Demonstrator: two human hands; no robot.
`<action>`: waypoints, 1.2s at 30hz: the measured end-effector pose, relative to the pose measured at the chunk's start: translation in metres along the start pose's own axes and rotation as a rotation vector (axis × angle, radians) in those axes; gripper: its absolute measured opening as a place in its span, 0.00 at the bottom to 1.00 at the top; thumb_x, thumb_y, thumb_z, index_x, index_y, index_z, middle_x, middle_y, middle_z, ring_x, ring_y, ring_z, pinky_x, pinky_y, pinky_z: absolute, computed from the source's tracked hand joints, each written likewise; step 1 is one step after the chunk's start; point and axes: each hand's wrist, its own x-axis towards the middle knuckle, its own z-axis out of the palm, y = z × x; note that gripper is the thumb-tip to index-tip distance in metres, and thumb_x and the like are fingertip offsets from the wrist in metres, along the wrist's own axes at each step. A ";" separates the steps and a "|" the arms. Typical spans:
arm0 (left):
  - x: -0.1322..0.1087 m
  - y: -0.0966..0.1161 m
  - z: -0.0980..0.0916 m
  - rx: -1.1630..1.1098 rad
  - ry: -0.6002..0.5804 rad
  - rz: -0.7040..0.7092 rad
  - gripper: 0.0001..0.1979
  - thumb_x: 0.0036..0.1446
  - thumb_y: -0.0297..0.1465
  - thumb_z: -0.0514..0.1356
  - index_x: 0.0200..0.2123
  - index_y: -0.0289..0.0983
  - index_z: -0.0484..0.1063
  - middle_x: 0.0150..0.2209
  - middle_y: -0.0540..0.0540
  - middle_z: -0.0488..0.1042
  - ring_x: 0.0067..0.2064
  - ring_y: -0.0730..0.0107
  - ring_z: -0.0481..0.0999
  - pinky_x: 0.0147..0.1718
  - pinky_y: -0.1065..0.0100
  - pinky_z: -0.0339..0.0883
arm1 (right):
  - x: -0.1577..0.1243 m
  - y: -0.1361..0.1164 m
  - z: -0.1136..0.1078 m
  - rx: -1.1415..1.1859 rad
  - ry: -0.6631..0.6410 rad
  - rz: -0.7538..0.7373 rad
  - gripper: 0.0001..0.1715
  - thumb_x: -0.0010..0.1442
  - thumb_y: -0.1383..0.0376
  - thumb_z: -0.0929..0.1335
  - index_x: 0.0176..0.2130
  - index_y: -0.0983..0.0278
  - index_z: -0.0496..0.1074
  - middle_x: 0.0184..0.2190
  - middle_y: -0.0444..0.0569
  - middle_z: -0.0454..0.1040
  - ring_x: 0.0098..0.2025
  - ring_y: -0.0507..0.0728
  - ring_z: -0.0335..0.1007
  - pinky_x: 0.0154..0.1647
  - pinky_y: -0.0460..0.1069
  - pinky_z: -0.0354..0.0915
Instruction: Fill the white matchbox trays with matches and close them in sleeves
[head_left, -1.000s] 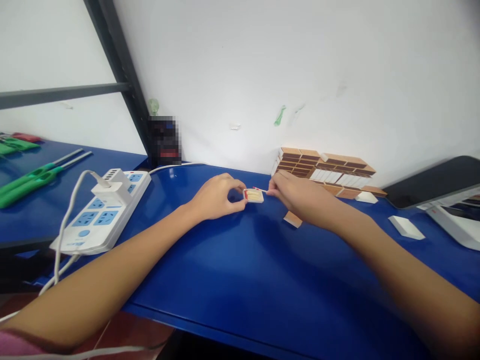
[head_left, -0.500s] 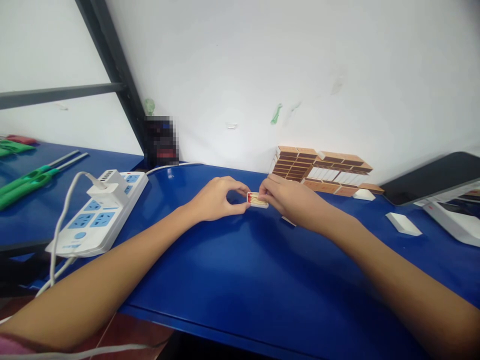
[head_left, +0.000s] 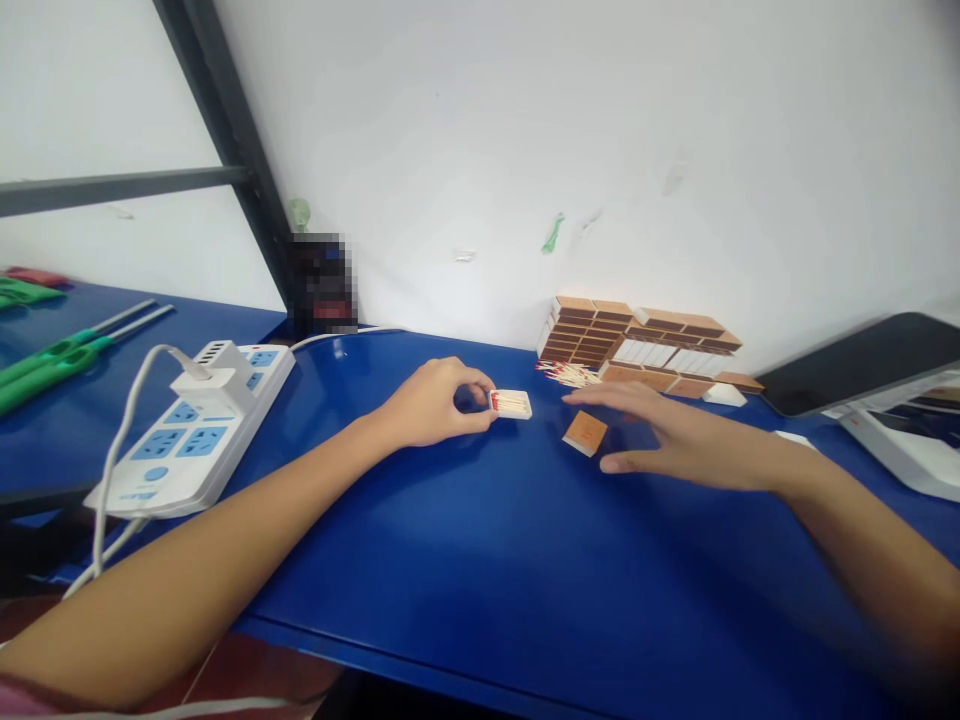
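A white matchbox tray (head_left: 511, 411) with red-tipped matches (head_left: 513, 402) lying in it rests at the middle of the blue table. My left hand (head_left: 444, 402) grips the tray's left end between thumb and fingers. To the right, a brown matchbox sleeve (head_left: 585, 433) lies on the table. Around its right side my right hand (head_left: 660, 436) is spread, thumb and fingers apart, with nothing held. Behind the sleeve, a loose pile of matches (head_left: 568, 374) lies by the stacked matchboxes (head_left: 589, 332).
More matchboxes (head_left: 686, 322) line the wall, with a white tray (head_left: 724, 395) before them. A phone (head_left: 870, 360) leans on a white stand (head_left: 904, 445) at right. A power strip (head_left: 202, 435) with a charger and cable stands at left, beyond it green-handled tools (head_left: 82, 355).
My right hand has left the tray and moved right, opening beside the sleeve. The loose matches and the sleeve, mostly covered before, now show. My left hand still grips the tray.
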 end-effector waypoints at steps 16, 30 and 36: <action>-0.004 0.005 0.009 -0.108 -0.026 0.025 0.12 0.56 0.34 0.69 0.45 0.43 0.82 0.40 0.49 0.84 0.43 0.65 0.82 0.46 0.61 0.75 | 0.004 0.002 0.032 -0.060 0.200 0.090 0.29 0.63 0.44 0.71 0.55 0.58 0.76 0.54 0.56 0.76 0.57 0.67 0.71 0.58 0.63 0.67; -0.005 0.008 0.011 -0.164 -0.023 0.014 0.14 0.55 0.32 0.69 0.46 0.45 0.83 0.42 0.50 0.85 0.43 0.65 0.83 0.44 0.65 0.76 | 0.005 -0.023 0.036 0.051 0.229 0.047 0.26 0.66 0.46 0.70 0.54 0.59 0.76 0.44 0.52 0.81 0.37 0.59 0.75 0.39 0.54 0.71; -0.005 0.007 0.008 -0.244 -0.022 0.005 0.14 0.56 0.35 0.69 0.47 0.44 0.83 0.44 0.49 0.85 0.45 0.65 0.84 0.48 0.64 0.77 | 0.006 -0.028 0.038 0.048 0.335 0.043 0.27 0.64 0.47 0.71 0.55 0.60 0.77 0.44 0.53 0.82 0.35 0.59 0.74 0.39 0.55 0.72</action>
